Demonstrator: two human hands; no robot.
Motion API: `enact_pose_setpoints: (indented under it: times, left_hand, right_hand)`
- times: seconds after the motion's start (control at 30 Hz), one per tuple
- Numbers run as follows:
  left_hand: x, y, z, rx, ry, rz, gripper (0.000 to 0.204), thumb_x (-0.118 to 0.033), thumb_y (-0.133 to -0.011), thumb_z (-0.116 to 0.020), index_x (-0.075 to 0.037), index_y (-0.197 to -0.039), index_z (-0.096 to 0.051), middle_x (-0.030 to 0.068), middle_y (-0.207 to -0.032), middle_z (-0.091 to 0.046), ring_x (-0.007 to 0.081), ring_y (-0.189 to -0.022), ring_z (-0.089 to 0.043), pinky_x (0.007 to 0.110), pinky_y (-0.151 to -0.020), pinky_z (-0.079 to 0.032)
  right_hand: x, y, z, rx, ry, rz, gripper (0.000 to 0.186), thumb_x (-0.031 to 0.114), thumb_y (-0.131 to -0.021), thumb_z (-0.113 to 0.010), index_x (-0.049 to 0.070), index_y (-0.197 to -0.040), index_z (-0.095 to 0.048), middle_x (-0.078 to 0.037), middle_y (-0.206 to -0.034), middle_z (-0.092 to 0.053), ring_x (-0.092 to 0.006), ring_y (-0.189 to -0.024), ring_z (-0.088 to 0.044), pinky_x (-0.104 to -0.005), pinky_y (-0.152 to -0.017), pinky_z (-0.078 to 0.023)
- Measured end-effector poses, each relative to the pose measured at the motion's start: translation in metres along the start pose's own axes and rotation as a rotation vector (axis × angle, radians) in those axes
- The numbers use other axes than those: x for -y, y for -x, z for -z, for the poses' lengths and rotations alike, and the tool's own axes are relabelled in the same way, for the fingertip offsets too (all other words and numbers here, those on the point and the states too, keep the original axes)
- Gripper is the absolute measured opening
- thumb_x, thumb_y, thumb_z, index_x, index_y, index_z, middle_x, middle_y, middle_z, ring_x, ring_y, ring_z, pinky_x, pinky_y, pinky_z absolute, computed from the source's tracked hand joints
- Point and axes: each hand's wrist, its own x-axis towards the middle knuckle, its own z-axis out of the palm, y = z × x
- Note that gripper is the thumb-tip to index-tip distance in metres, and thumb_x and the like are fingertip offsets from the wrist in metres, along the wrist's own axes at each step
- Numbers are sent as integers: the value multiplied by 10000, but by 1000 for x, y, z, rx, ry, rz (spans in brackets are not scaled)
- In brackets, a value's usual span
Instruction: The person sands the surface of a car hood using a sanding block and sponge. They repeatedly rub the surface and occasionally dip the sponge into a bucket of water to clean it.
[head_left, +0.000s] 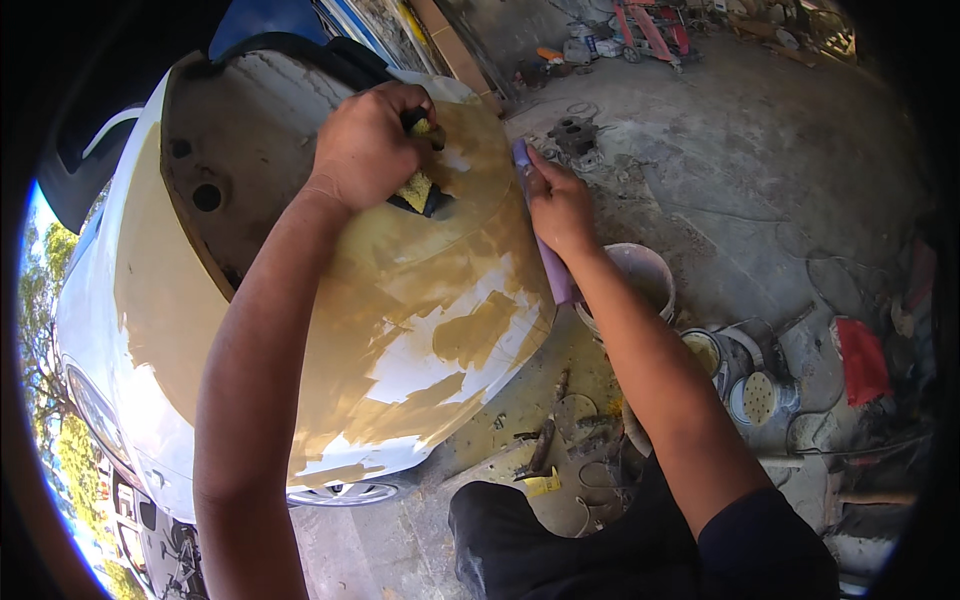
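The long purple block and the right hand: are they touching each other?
Touching. The head view shows the right hand closed on the upper part of the long purple block, with no gap between them.

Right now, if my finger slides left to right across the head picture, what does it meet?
Green trees → dark round panel hole → left hand → right hand → bucket → perforated round pad → red sheet.
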Motion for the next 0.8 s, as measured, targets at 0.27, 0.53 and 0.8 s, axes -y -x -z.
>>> enact_pose_setpoints:
  times: [0.27, 0.53, 0.8]
  left_hand:
    - [-1, 1, 0, -2, 11, -9, 312, -140, -792, -845, -110, -1096, -779, 154, -1031, -784, 411, -988, -763, 455, -910, -604]
    - [0, 0, -1, -8, -18, 6, 307, -111, -799, -833, -103, -1099, -771, 153, -1065, -799, 408, -1004, -765, 445, -915, -607]
    - [0, 0, 1, 5, -6, 4, 303, -109, -803, -829, -102, -1100, -770, 159, -1082, -799, 420, -1025, -762, 445, -926, -607]
  right_hand:
    - [24, 52, 6, -132, 50, 219, 445, 139, -1106, -737, 142, -1550, -753, -296, -1480, -683, -472, -1318, -669, -534, -1166, -521]
    - [3, 42, 1, -94, 10, 78, 403, 153, -1102, -736, 137, -1502, -787, -245, -1317, -744, -419, -1238, -709, -480, -1096, -572]
    - [-8, 4, -2, 40, -140, -231, 394, 203, -1121, -725, 141, -1505, -789, -258, -1352, -755, -407, -1260, -728, -481, -1117, -565]
